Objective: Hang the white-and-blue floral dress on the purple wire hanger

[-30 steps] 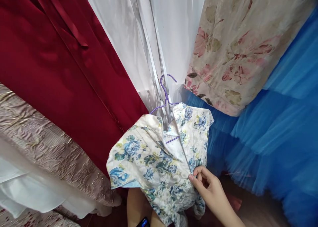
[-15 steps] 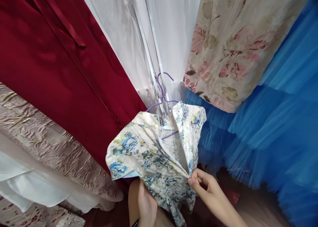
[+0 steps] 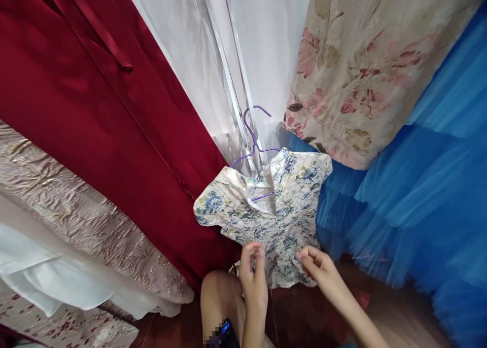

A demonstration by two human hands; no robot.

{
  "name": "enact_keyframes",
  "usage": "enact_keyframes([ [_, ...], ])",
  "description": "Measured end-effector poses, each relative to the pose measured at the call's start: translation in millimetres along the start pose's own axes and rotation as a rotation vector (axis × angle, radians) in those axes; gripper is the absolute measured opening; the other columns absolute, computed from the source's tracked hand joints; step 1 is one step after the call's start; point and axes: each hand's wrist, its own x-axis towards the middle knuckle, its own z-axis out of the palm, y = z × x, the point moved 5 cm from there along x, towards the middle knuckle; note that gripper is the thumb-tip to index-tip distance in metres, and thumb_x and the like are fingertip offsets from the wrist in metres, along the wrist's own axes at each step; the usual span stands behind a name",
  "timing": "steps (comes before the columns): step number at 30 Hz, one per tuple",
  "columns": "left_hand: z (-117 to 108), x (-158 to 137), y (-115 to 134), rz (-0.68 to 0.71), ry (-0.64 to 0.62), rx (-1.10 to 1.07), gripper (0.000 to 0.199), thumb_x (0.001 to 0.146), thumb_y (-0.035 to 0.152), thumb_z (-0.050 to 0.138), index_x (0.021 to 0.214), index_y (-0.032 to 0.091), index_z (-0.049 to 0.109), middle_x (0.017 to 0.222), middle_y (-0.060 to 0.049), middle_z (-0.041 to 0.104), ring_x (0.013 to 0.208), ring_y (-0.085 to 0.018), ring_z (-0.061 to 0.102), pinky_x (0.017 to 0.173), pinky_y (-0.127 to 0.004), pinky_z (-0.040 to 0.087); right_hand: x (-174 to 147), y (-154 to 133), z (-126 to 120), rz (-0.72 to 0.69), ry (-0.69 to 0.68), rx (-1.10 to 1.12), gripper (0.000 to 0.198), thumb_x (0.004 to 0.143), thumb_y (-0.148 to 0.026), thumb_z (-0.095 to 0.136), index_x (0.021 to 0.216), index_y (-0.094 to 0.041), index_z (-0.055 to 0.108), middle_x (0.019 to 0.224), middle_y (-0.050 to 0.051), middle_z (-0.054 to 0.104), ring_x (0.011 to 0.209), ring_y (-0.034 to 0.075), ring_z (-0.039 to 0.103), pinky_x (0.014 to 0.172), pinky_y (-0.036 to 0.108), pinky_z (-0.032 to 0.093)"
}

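- Centrally, a floral garment (image 3: 294, 190) is draping from a purple hanger (image 3: 254, 137).
- Left hand (image 3: 255, 274) is pointing upward, half-curled.
- Right hand (image 3: 320, 267) is slanting inward, likewise curled; whether either is gripping, cannot tell.

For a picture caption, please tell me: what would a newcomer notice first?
The red cloth at left and the blue cloth at right stand out first. Between them, a flowered top is on a purple hanger, with the left hand and right hand in front of it.
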Motion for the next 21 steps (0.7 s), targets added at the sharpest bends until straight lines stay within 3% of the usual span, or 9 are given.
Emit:
enact_keyframes([
  [3, 31.4, 21.3, -9.4, 0.002, -0.145, 0.037, 0.032, 0.092, 0.044, 0.06, 0.11, 0.019, 0.066, 0.106, -0.009, 0.071, 0.101, -0.023, 0.067, 0.09, -0.033, 0.051, -1.3, 8.6, 0.5, 0.013, 0.003, -0.015, 0.041, 0.095, -0.049, 0.052, 0.068, -0.022, 0.038, 0.058, -0.008, 0.032, 0.055, 0.011, 0.027, 0.055, 0.028, 0.021],
  [8, 67.1, 45.7, -25.4, 0.05, -0.134, 0.134, 0.038, 0.091, 0.047, 0.06, 0.113, 0.017, 0.067, 0.083, -0.007, 0.072, 0.076, -0.019, 0.068, 0.072, -0.029, 0.052, -7.2, 18.3, 11.3, 0.016, -0.015, -0.001, 0.041, 0.094, -0.049, 0.053, 0.067, -0.021, 0.042, 0.058, -0.006, 0.037, 0.056, 0.012, 0.032, 0.057, 0.028, 0.024],
  [15, 84.4, 62.1, -30.4, 0.076, 0.02, 0.235, 0.034, 0.087, 0.047, 0.063, 0.099, 0.015, 0.07, 0.069, -0.004, 0.067, 0.059, -0.017, 0.061, 0.061, -0.027, 0.047, -11.6, 24.3, 12.6, 0.051, -0.015, -0.019, 0.042, 0.092, -0.052, 0.054, 0.067, -0.021, 0.043, 0.057, -0.006, 0.039, 0.056, 0.012, 0.034, 0.057, 0.028, 0.026],
  [21, 91.8, 70.8, -27.2, 0.102, 0.043, 0.255, 0.029, 0.091, 0.043, 0.058, 0.087, 0.017, 0.07, 0.066, -0.004, 0.066, 0.057, -0.016, 0.06, 0.059, -0.026, 0.044, -14.1, 22.2, 14.4, 0.039, -0.028, -0.019, 0.042, 0.093, -0.051, 0.053, 0.066, -0.021, 0.044, 0.055, -0.006, 0.04, 0.054, 0.012, 0.034, 0.056, 0.028, 0.024],
])
